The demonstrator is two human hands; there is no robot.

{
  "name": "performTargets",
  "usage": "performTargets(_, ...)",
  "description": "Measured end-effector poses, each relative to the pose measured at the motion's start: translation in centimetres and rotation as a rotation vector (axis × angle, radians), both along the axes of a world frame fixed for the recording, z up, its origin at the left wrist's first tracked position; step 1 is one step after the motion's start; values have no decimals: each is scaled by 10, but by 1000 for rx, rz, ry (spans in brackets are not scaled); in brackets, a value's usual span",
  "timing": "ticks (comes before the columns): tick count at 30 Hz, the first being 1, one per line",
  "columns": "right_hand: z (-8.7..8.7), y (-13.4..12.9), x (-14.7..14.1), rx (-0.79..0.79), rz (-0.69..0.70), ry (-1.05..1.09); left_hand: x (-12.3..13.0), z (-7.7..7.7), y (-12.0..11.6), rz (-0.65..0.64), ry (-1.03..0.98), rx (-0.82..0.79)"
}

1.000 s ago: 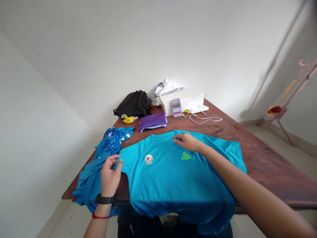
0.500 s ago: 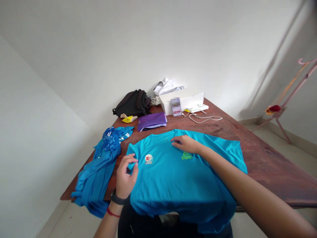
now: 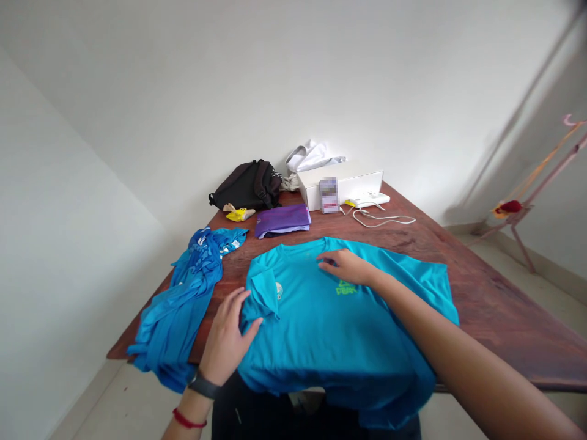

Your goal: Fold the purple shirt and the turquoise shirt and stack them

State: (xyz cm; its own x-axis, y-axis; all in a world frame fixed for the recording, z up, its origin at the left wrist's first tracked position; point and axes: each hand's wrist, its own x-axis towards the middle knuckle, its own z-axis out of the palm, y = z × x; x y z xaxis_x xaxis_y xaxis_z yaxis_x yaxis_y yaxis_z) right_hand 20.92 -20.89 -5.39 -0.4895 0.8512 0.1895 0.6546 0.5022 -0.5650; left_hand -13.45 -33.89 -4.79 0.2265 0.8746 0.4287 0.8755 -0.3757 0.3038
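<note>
A turquoise T-shirt lies front up on the wooden table, its lower part hanging over the near edge. Its left-side sleeve is folded inward and partly covers a round badge. Beside that sleeve, my left hand is open, fingers spread, with the thumb at the shirt's edge. My right hand rests on the chest just above the green lettering, below the collar. Its fingers are bent and parted, and nothing shows between them.
Crumpled blue clothing hangs over the table edge at left. Farther back are a folded purple cloth, a yellow packet, a black bag, a white box and a white cable. A wooden stand is at right.
The left-side sleeve has been folded inward over part of the badge. My left hand has opened wider and moved slightly down. My right hand has stayed in place.
</note>
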Motion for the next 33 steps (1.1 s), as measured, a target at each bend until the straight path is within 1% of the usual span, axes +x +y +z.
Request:
performTargets(1, -1, 0, 0, 5, -3, -5, -8, -2, 2, 28, -17, -16)
performTargets(3, -3, 2, -2, 11, -5, -16, -20, -4, 12, 7, -50, -75)
performTargets(5, -5, 2, -3, 11, -2, -24, -29, -2, 30, -101, -61, -140)
performTargets(7, -7, 3, -4, 8, 1, -23, -32, 4, 55, -227, -33, -161)
performTargets(11, -11, 3, -4, 0, -3, -7, -28, 12, 111, -350, 109, -172)
performTargets(13, -13, 4, -3, -8, -9, 2, -23, 12, 132, -449, 200, -223)
performTargets(15, -16, 5, -3, -21, -13, 14, -16, 13, 146, -536, 253, -268)
performTargets(17, -18, 5, -3, -33, -12, 23, -10, 16, 155, -603, 232, -296)
performTargets(19, -18, 4, -3, -43, -8, 29, -5, 20, 163, -646, 151, -324)
performTargets(22, -15, 1, -5, -61, -2, 29, 5, 28, 175, -686, 36, -383)
performTargets(25, -11, -2, -6, -86, -3, 23, 17, 30, 184, -711, -16, -407)
performTargets(27, -10, -3, -7, -103, -7, 23, 24, 28, 187, -682, -26, -413)
performTargets(31, -2, -6, -12, -159, -1, 37, 27, 18, 184, -533, -15, -463)
performTargets(33, 7, -11, -21, -191, 20, 44, 24, 12, 182, -523, -70, -493)
